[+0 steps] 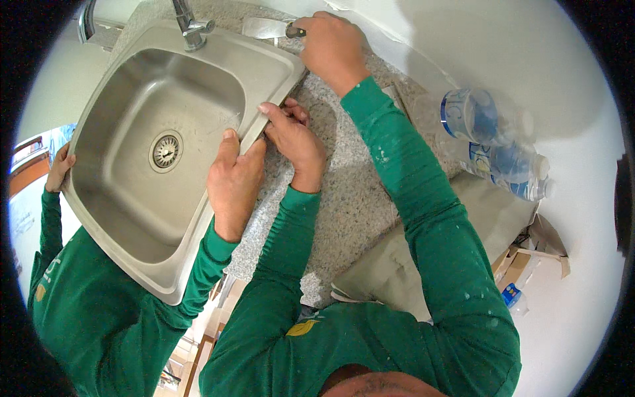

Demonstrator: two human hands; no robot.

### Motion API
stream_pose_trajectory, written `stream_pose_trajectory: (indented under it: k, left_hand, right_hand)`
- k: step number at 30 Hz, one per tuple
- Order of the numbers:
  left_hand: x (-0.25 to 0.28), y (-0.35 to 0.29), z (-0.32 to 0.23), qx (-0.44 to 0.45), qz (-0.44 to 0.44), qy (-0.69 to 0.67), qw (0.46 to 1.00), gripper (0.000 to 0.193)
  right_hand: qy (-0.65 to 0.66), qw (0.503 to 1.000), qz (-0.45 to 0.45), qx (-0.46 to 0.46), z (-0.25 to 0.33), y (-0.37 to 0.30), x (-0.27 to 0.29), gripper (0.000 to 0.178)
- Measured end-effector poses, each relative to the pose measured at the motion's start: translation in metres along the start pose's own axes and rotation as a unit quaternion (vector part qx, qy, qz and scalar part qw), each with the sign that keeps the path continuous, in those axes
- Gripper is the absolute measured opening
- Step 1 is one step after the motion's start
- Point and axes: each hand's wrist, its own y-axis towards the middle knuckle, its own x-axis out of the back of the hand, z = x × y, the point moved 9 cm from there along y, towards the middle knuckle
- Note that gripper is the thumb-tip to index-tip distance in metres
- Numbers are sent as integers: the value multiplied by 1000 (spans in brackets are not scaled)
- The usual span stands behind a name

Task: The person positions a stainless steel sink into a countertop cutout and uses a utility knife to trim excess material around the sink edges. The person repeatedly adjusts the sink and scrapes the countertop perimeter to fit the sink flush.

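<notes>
A stainless steel sink (142, 99) with a round drain strainer (166, 151) is tilted up from the granite countertop (344, 192). My left hand (297, 142) grips the sink's right rim, thumb on top and fingers partly hidden beneath it. At the back, my right hand (334, 49) closes around the dark handle of a putty knife (264, 28). Its flat blade points left, behind the sink's far right corner and near the wall. A co-worker's hand (235, 185) holds the same right rim nearer to me, and their other hand (59, 169) holds the left rim.
A chrome faucet (192, 30) rises from the sink's back ledge. Several clear plastic bottles (479, 119) lie at the right, by the white wall (562, 79). A beige cloth or sheet (390, 264) covers the near right side. The co-worker (99, 311) stands close on my left.
</notes>
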Motion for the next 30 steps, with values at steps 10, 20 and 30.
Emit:
stream_pose_trajectory:
  k: [10,20,30]
  left_hand:
    - [-12,-1,-5,7,-7,1,1000,68]
    - [-18,5,6,17,-3,22,1000,71]
    - [-18,15,12,111,57,133,983,75]
  right_hand:
    - [9,989,143,-29,-18,3,-20,34]
    - [17,994,99,-39,-42,-5,-41,37]
    - [54,995,79,-15,-32,-4,-32,37]
